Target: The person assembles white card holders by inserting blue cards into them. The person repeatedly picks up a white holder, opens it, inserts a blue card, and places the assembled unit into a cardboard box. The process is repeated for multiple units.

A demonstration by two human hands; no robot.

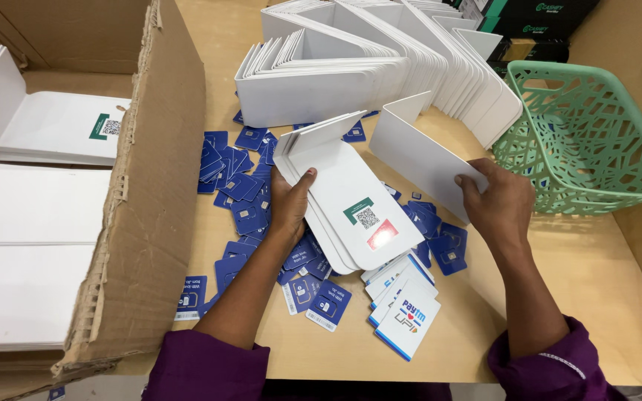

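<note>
Head view: your left hand (289,204) grips a small stack of white folded cards (343,197), thumb pressed on top, above the blue cards (241,194) scattered over the table (596,275). Your right hand (495,204) pinches a single white folded card (417,152) by its lower corner, just beside the green basket (596,141).

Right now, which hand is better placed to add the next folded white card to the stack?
Right. The right hand already grips a folded white card beside the stack. The left hand is busy holding that stack over the blue cards.
</note>
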